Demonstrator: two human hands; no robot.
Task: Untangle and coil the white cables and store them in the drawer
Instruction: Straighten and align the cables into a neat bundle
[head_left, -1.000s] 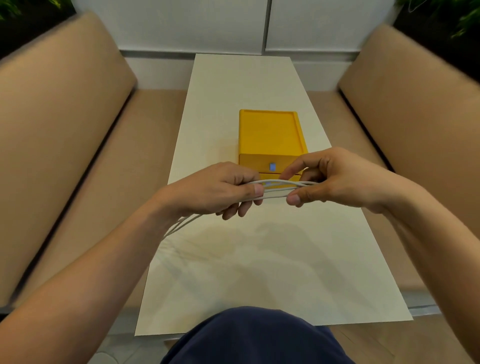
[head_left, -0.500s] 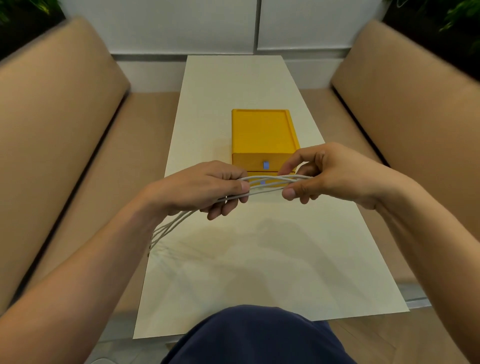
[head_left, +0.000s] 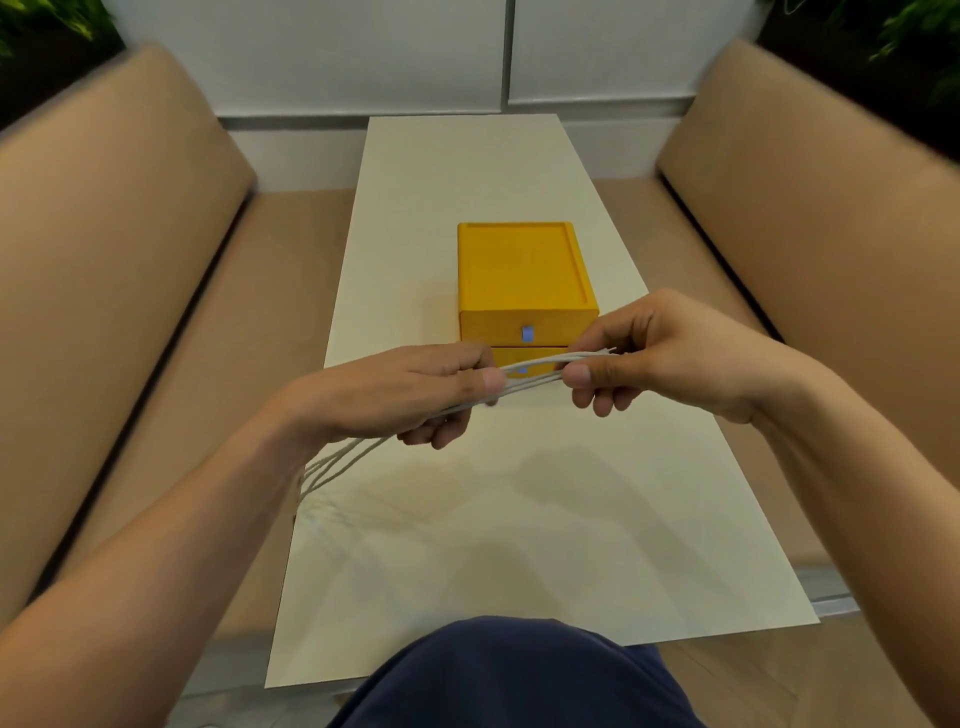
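Firstly, right-hand grip: the right hand (head_left: 675, 353) pinched a bundle of white cables (head_left: 535, 370) between thumb and forefinger, with the other fingers curled beneath.
Left-hand grip: the left hand (head_left: 400, 395) was wrapped round the same bundle just beside the right hand, thumb pressed on top. Only a short span of cable showed between the two hands.
Cable position: the bundle was held in the air above the white table (head_left: 519, 545), in front of the yellow two-drawer box (head_left: 522, 275). Several loose strands (head_left: 337, 467) trailed out below the left wrist toward the table's left edge.
Cable ends: hidden, so whether any hung over the edge could not be told.
Drawer state: both drawers appeared closed. The upper drawer front (head_left: 498, 330) carried a small blue tab.
Task stage: by judgement, the strands were gathered side by side, no coil was formed and nothing was stored.
Risk, slippage: the right-hand pinch covered several thin strands, so one could slide free and unequal lengths would spoil the coil.
Risk, re-tangling: the splayed trailing strands could cross or snag on the table edge if drawn in quickly.
Risk, release: both hands were occupied while the drawers were closed, and freeing one hand could let the bundle spring apart.
Risk, box shift: a one-handed pull on the tab could slide the box instead of opening the drawer.
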